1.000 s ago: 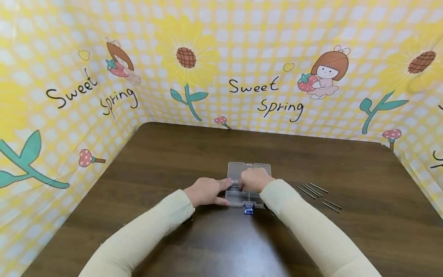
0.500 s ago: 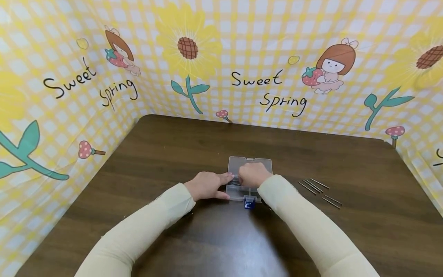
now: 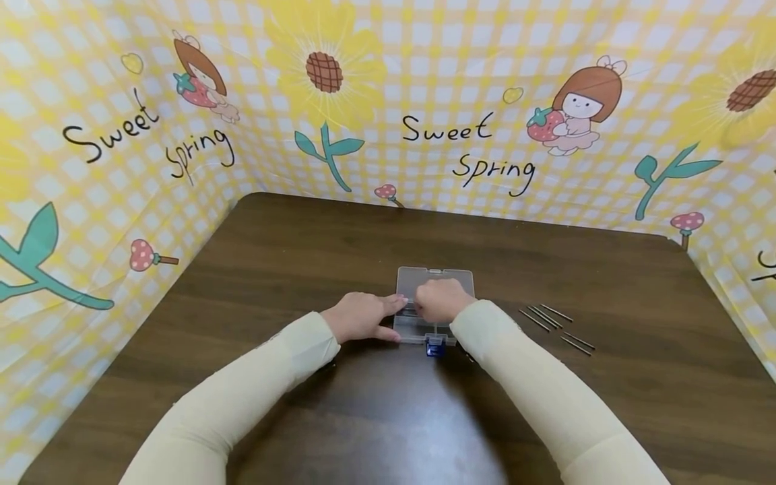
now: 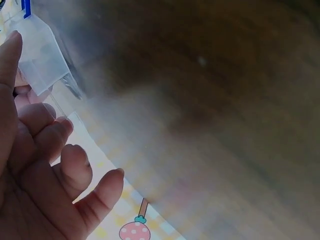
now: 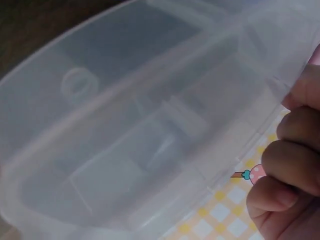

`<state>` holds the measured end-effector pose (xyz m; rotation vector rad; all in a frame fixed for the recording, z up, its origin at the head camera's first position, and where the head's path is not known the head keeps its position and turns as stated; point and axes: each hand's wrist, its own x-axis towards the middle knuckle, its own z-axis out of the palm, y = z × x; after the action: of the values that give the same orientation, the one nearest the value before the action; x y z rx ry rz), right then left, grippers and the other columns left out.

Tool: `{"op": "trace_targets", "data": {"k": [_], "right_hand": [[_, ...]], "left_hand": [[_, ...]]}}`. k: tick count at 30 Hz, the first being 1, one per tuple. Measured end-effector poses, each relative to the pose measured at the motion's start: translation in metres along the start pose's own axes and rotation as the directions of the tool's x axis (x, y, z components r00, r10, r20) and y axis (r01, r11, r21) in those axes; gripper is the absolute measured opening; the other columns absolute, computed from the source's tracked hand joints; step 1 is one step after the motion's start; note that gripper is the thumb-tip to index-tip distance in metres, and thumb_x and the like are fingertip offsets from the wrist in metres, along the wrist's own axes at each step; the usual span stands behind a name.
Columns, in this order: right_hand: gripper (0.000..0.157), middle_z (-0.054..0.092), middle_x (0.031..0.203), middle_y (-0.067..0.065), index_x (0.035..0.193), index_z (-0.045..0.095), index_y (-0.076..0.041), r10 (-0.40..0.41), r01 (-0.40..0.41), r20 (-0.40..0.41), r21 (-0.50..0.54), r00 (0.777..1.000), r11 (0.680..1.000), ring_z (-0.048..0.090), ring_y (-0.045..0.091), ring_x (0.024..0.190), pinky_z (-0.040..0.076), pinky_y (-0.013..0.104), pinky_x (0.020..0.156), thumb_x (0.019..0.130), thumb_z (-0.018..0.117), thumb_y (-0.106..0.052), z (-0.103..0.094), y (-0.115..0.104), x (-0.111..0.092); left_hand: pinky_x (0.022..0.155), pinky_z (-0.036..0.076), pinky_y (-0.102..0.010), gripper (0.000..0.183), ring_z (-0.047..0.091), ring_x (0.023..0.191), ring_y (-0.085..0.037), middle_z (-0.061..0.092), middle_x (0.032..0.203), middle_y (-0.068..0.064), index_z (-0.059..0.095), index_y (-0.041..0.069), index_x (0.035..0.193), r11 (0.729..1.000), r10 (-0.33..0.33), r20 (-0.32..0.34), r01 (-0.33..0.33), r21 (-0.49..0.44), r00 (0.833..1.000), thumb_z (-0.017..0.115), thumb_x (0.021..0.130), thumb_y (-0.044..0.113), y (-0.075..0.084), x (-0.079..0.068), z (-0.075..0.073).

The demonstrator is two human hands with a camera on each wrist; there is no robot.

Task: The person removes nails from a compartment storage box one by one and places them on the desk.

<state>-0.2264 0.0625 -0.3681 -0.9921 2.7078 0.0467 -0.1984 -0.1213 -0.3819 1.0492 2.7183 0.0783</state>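
A clear plastic compartment box [image 3: 413,330] stands on the table with its lid [image 3: 418,275] raised at the back and a blue latch [image 3: 434,347] in front. At its left side lies my left hand [image 3: 359,316], forefinger and thumb spread and touching the box edge; its other fingers bend loosely in the left wrist view. Over the back compartment my right hand [image 3: 441,300] reaches in with curled fingers. Its fingertips are hidden, and I cannot tell what they hold. Thin dark metal rods [image 4: 73,86] show through the box wall in the left wrist view.
Several thin metal rods [image 3: 539,316] lie loose on the brown table [image 3: 315,242] to the right of the box. A yellow checked cloth [image 3: 339,155] with printed flowers and lettering hangs behind and along the sides.
The whole head view has shifted slightly, so table and box sit higher in it. My right hand stays over the box, its knuckles a little more raised; the left hand keeps its place.
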Motion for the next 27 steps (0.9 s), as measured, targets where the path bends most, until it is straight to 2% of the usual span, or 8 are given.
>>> {"op": "trace_targets", "data": {"k": [6,13,17,21,24,27], "right_hand": [[0.024,0.061,0.069,-0.004,0.067,0.067,-0.016,-0.021,0.021,0.021,-0.003,1.000,1.000,0.054,0.013,0.063,0.051,0.040,0.061,0.086,0.058,-0.006,-0.004,0.003,0.002],[0.016,0.069,0.081,-0.003,0.083,0.076,-0.013,-0.019,0.013,0.055,0.109,0.998,0.994,0.062,0.013,0.074,0.052,0.037,0.068,0.088,0.061,-0.010,-0.015,0.014,-0.009],[0.014,0.070,0.085,-0.002,0.089,0.076,-0.009,-0.041,0.027,0.053,0.235,0.998,0.972,0.063,0.013,0.077,0.052,0.036,0.072,0.089,0.061,-0.010,-0.016,0.029,-0.018],[0.015,0.065,0.075,0.001,0.083,0.072,-0.003,-0.088,0.068,0.041,0.356,0.995,0.932,0.054,0.011,0.066,0.048,0.032,0.066,0.090,0.060,-0.006,-0.015,0.045,-0.031],[0.015,0.063,0.071,0.001,0.080,0.071,0.000,-0.091,0.072,0.029,0.399,0.995,0.914,0.050,0.010,0.063,0.047,0.030,0.064,0.089,0.060,-0.003,-0.011,0.060,-0.043],[0.013,0.066,0.075,0.001,0.082,0.071,0.000,-0.070,0.056,0.020,0.411,0.997,0.910,0.053,0.010,0.066,0.048,0.032,0.066,0.089,0.061,-0.003,-0.006,0.075,-0.056]], "left_hand": [[0.058,0.051,-0.035,0.072,0.067,0.094,-0.024,0.043,0.146,-0.003,0.045,0.010,0.144,0.998,0.004,-0.002,-0.004,0.056,1.000,0.062,0.087,0.051,0.001,-0.002,-0.002],[0.071,0.053,-0.037,0.073,0.062,0.109,-0.022,0.043,0.147,-0.003,0.044,0.011,0.145,0.997,-0.007,0.006,0.006,0.080,1.000,0.061,0.087,0.053,0.001,-0.001,-0.001],[0.075,0.052,-0.037,0.073,0.060,0.113,-0.021,0.042,0.147,-0.003,0.044,0.012,0.145,0.997,-0.015,0.008,0.015,0.080,1.000,0.060,0.088,0.054,0.001,0.001,-0.001],[0.080,0.051,-0.037,0.074,0.055,0.120,-0.020,0.040,0.148,-0.002,0.043,0.011,0.145,0.998,-0.020,0.014,0.019,0.059,1.000,0.060,0.088,0.053,0.000,0.001,0.000],[0.080,0.051,-0.038,0.074,0.054,0.121,-0.020,0.039,0.149,-0.001,0.042,0.011,0.146,0.999,-0.023,0.025,0.022,0.039,0.999,0.061,0.088,0.053,0.000,0.000,0.001],[0.079,0.051,-0.038,0.074,0.055,0.120,-0.021,0.039,0.149,-0.001,0.041,0.011,0.146,0.999,-0.026,0.031,0.025,0.028,0.999,0.061,0.088,0.052,0.001,0.000,0.001]]}}
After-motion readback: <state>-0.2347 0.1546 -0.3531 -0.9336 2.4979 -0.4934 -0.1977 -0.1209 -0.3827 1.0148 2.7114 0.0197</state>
